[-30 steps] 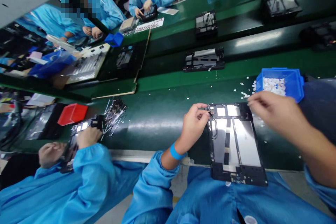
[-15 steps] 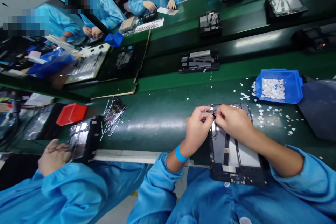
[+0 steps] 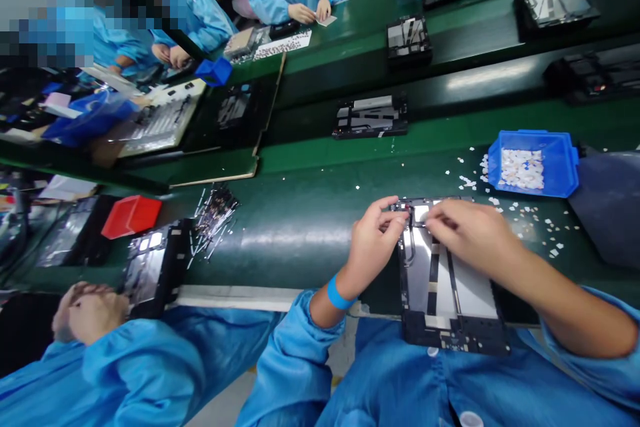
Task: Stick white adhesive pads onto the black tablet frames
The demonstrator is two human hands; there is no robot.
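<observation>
An opened tablet [image 3: 467,290] with dark edges, silver panels and black strips lies before me, its near end over the table edge. At its top left corner is my left hand [image 3: 374,240], thumb and index finger pinched together; whatever is between them is too small to name. My right hand [image 3: 473,233] is over the upper right part of the tablet, thumb and fingertips closed together, and what they hold, if anything, is hidden. A blue band circles my left wrist.
A blue bin [image 3: 555,163] of small white pieces stands at right, with loose pieces scattered around it. Left are a pile of thin strips [image 3: 215,217], a red bin [image 3: 131,217] and a co-worker's hand [image 3: 93,310] beside another device [image 3: 150,267]. More devices [image 3: 371,117] lie beyond.
My right hand has moved right, away from my left fingertips, uncovering part of the tablet's top. My left hand stays at the corner. The neighbouring co-worker's hand has drawn back from their device.
</observation>
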